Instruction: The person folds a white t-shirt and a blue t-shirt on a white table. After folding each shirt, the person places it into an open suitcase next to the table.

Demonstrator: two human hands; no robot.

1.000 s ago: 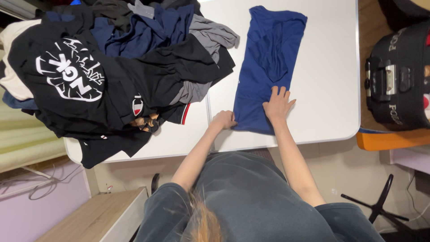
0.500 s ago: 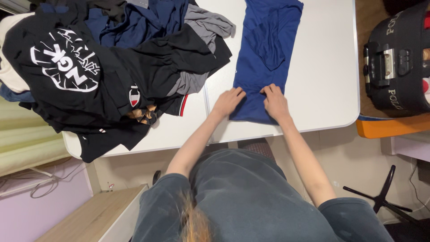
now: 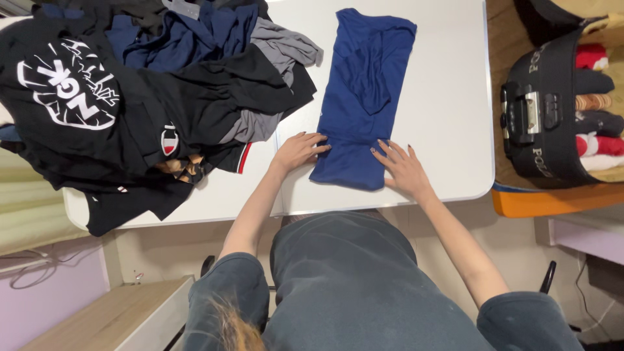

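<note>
Head view: left of the folded blue shirt (image 3: 364, 97), a heap of dark clothes (image 3: 149, 97) crowds the white surface (image 3: 448, 130) and could snag its edge. The left hand (image 3: 298, 151) and right hand (image 3: 404, 170), both open flat, press the shirt's near end; uneven pressure might skew the fold.

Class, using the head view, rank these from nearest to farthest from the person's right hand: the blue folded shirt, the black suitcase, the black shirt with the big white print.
1. Blue folded shirt: under the right hand, touching it.
2. Black suitcase: off the table, to the hand's right.
3. Black shirt with the big white print: far left, on the clothes pile.
</note>
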